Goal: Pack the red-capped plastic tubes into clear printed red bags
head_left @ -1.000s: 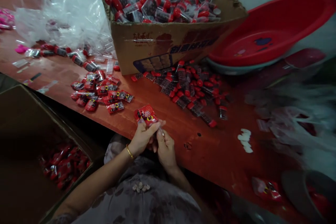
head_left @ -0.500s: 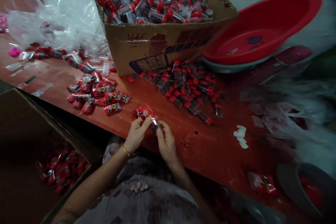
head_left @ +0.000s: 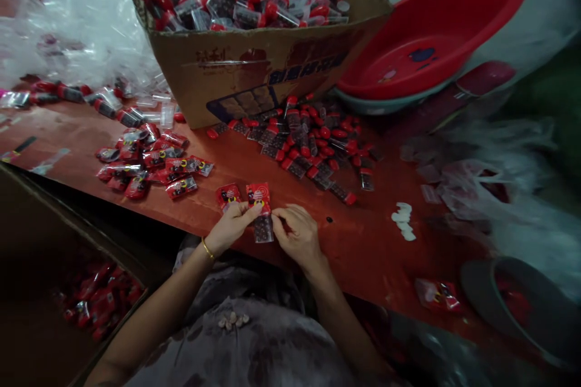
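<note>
A red printed packet [head_left: 258,195] with a clear lower part full of dark pieces stands out at the table's near edge. My left hand [head_left: 232,225], with a gold bracelet at the wrist, pinches its left side. Behind those fingers lies a second red packet [head_left: 227,195], partly hidden. My right hand [head_left: 297,231] is at the packet's right edge, its thumb and finger bent close together; whether they grip the edge is too small to tell. Filled red packets [head_left: 181,187] are heaped to the left, and red-capped clear tubes [head_left: 313,148] lie piled beyond my hands.
A cardboard box [head_left: 181,60] full of tubes stands at the back. Behind the tube pile is a red basin [head_left: 436,30]. White discs [head_left: 403,221] and a grey container [head_left: 481,290] are at the right. A large box [head_left: 27,242] holding packets sits low at the left.
The packet has turned upright, showing its clear lower part. My right hand has moved slightly right of it. The whole view has shifted, so the surroundings appear further left and up.
</note>
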### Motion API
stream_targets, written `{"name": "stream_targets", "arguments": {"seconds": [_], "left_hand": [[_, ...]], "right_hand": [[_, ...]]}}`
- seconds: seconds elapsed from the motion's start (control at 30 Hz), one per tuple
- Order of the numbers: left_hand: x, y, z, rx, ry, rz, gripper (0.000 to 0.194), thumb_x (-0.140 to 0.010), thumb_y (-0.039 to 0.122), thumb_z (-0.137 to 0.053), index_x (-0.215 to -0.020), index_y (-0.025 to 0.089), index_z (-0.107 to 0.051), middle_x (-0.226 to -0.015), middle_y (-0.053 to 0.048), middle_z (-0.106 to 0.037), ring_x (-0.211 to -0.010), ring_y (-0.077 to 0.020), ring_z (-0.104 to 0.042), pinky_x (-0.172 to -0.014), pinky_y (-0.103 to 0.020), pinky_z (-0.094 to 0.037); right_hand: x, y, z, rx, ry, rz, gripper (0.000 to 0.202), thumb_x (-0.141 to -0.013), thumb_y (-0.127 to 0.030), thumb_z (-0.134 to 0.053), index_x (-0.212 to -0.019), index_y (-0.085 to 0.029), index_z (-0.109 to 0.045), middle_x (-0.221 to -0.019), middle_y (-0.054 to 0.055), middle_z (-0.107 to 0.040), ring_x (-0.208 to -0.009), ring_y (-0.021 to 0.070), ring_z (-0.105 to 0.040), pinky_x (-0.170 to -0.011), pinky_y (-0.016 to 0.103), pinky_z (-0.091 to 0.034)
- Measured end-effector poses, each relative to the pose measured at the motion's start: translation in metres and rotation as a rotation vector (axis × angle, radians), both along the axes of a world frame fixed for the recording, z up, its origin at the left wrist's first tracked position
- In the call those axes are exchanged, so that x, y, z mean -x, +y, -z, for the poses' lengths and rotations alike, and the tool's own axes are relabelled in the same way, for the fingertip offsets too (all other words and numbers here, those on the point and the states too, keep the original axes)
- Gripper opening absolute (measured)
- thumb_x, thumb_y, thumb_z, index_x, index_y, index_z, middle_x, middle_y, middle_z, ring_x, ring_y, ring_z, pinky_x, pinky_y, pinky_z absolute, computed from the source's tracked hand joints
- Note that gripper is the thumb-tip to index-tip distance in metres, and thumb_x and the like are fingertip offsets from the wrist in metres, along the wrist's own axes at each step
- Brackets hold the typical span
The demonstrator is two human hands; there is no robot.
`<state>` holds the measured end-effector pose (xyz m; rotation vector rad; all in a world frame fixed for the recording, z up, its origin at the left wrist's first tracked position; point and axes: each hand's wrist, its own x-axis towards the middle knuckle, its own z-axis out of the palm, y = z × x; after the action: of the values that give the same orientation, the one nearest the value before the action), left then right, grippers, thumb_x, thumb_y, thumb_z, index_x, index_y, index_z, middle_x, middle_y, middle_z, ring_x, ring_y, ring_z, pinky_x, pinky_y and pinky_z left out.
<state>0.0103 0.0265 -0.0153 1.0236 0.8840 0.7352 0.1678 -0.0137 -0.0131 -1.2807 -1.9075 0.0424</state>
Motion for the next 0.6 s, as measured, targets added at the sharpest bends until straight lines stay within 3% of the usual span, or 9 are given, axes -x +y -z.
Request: {"name": "stream_targets", "arguments": {"seconds": [0.17, 0.3, 0.43, 0.6], "left_hand": [[-0.006, -0.001, -0.004, -0.03, 0.008, 0.036, 0.047, -0.067, 0.059, -0.063, -0.067, 0.012, -0.056, -0.06, 0.003, -0.052, -0.057, -0.0084, -0.045, -0.058, -0.023, -0.04], [-0.009, -0.002, 0.0, -0.282, 0.123, 0.029, 0.041, -0.078, 0.053, -0.055, -0.073, 0.012, -0.059, -0.065, 0.001, -0.056, -0.061, -0.0109, -0.05, -0.059, -0.023, -0.041], [-0.013, -0.007, 0.018, -0.586, 0.262, -0.002, 0.03, -0.087, 0.04, -0.047, -0.088, 0.013, -0.062, -0.077, -0.002, -0.063, -0.071, -0.014, -0.057, -0.066, -0.025, -0.045], [-0.014, -0.005, 0.04, -0.801, 0.386, 0.0, 0.027, -0.086, 0.036, -0.05, -0.1, 0.015, -0.061, -0.09, -0.007, -0.068, -0.082, -0.0173, -0.061, -0.077, -0.03, -0.049]], "right_hand": [[-0.003, 0.002, -0.002, -0.009, -0.023, -0.018, 0.016, -0.082, -0.009, -0.049, -0.072, -0.021, -0.054, -0.06, -0.003, -0.059, -0.055, 0.0106, -0.054, -0.086, 0.034, -0.052], [-0.006, 0.002, 0.001, -0.083, -0.027, 0.012, 0.015, -0.08, -0.009, -0.049, -0.072, -0.021, -0.053, -0.059, -0.003, -0.057, -0.054, 0.0106, -0.055, -0.083, 0.032, -0.055], [-0.008, 0.003, 0.016, -0.159, -0.077, 0.06, 0.014, -0.078, -0.009, -0.051, -0.072, -0.02, -0.054, -0.058, -0.001, -0.058, -0.057, 0.0135, -0.059, -0.072, 0.03, -0.057], [-0.013, 0.007, 0.036, -0.248, -0.094, 0.055, 0.013, -0.076, -0.008, -0.052, -0.08, -0.019, -0.058, -0.066, 0.004, -0.066, -0.065, 0.0169, -0.066, -0.068, 0.03, -0.058]]}}
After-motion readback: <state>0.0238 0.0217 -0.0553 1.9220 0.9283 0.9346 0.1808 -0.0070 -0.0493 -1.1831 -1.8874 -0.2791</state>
